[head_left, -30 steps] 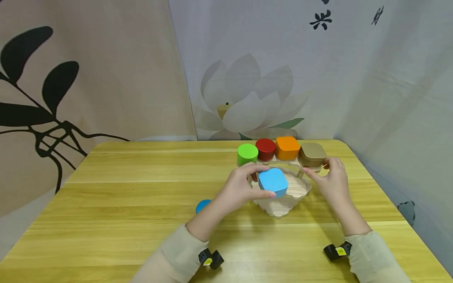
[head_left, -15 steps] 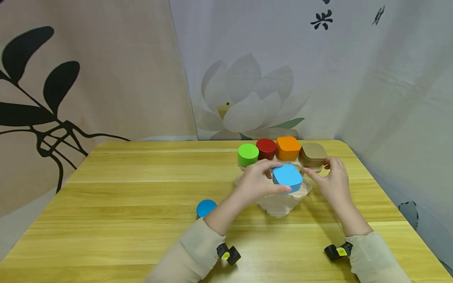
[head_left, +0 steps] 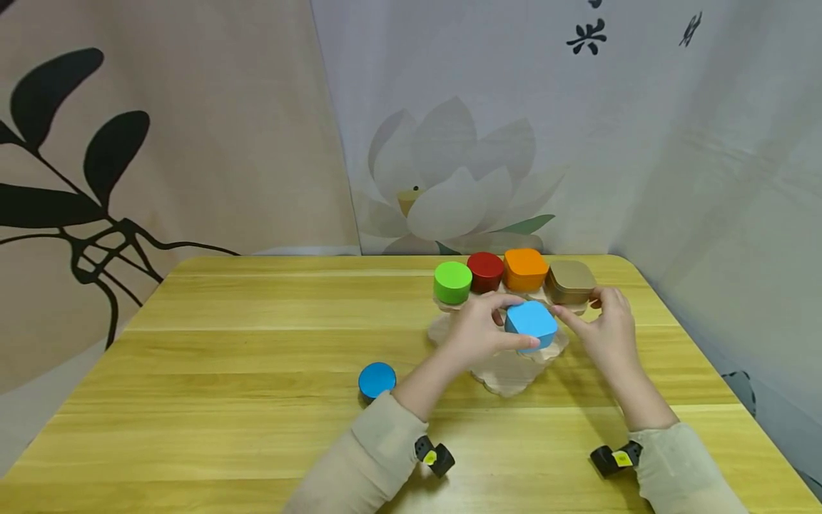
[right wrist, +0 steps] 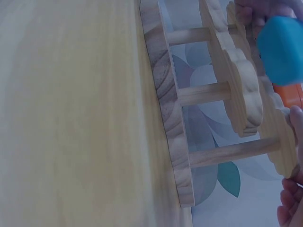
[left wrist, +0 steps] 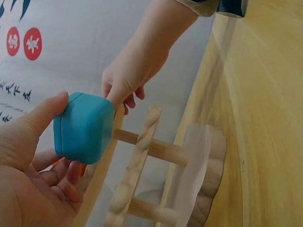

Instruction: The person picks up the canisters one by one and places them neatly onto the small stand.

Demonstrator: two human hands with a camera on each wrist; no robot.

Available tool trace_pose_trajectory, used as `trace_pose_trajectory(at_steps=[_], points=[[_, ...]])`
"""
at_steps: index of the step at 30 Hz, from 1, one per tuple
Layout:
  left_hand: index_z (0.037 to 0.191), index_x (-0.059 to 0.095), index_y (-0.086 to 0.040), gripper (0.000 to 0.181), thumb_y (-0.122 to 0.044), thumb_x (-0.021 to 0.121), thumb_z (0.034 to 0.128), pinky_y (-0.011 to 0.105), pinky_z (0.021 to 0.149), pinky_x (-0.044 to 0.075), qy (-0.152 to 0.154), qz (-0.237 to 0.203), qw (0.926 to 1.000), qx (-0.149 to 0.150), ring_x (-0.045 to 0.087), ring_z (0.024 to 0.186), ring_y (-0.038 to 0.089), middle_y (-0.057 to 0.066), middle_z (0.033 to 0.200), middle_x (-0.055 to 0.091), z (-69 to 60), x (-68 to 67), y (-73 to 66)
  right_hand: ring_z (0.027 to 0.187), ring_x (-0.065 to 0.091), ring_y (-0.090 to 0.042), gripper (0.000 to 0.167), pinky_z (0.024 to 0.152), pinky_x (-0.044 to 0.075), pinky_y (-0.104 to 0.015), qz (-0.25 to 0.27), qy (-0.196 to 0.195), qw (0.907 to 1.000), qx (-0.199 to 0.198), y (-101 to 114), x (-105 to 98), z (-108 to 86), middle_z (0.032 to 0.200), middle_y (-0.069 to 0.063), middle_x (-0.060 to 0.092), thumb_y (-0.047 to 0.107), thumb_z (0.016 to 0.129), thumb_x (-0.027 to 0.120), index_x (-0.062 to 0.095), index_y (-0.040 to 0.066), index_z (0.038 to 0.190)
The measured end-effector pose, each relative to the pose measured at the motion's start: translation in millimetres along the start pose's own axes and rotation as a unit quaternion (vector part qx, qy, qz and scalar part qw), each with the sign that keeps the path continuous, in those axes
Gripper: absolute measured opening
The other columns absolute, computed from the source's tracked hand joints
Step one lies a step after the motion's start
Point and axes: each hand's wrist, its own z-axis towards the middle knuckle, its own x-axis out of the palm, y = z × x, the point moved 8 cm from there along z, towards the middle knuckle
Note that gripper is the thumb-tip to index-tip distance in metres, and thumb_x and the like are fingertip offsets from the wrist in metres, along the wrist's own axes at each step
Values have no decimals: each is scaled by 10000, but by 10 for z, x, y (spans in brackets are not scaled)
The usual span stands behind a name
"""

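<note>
My left hand [head_left: 478,330] pinches a light blue rounded-square tin [head_left: 531,325] between thumb and fingers. In the left wrist view, a lid seam runs round this blue tin [left wrist: 87,127]. It is held above the lower tiers of a scalloped wooden stand [head_left: 507,373]. On the stand's top tier sit a green round tin [head_left: 452,283], a dark red round tin [head_left: 485,272], an orange square tin [head_left: 525,270] and a tan square tin [head_left: 571,282]. My right hand [head_left: 606,330] grips the right end of that top tier, beside the tan tin.
A darker blue round tin [head_left: 377,380] stands on the wooden table [head_left: 257,357], left of the stand and close to my left forearm. Dowels [right wrist: 206,93] join the stand's tiers. A printed curtain [head_left: 449,143] hangs behind the table's back edge.
My left hand has carried the light blue tin to the right, nearer my right hand. More of the round blue tin shows. My right hand stays at the stand.
</note>
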Motion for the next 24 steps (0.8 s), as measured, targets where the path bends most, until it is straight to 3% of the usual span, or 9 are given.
trace_pose_trajectory(at_steps=[10, 19, 24], points=[[1222, 656, -138, 608, -353, 865, 693, 196, 553, 395, -21, 380, 9992, -116, 484, 695, 88, -78, 782, 543, 36, 93, 21, 841, 396, -313, 459, 692, 289, -393, 40, -51, 10000, -76, 14, -8, 1, 893, -168, 466, 220, 792, 806, 526, -79, 999], [1220, 658, -149, 611, -369, 861, 688, 181, 585, 411, -68, 625, 9979, -160, 489, 712, 65, -114, 972, 588, 63, 144, 70, 840, 396, -310, 475, 690, 293, -395, 16, -38, 9999, -120, 16, 0, -2, 895, -166, 461, 249, 796, 802, 517, -77, 989], [1218, 659, -127, 611, -344, 867, 686, 166, 606, 425, -107, 549, 9984, -103, 495, 722, 64, -84, 1087, 617, 81, 175, 97, 840, 393, -308, 479, 690, 292, -394, 21, -34, 9999, -138, 23, 2, -2, 893, -164, 457, 258, 797, 801, 517, -77, 989]])
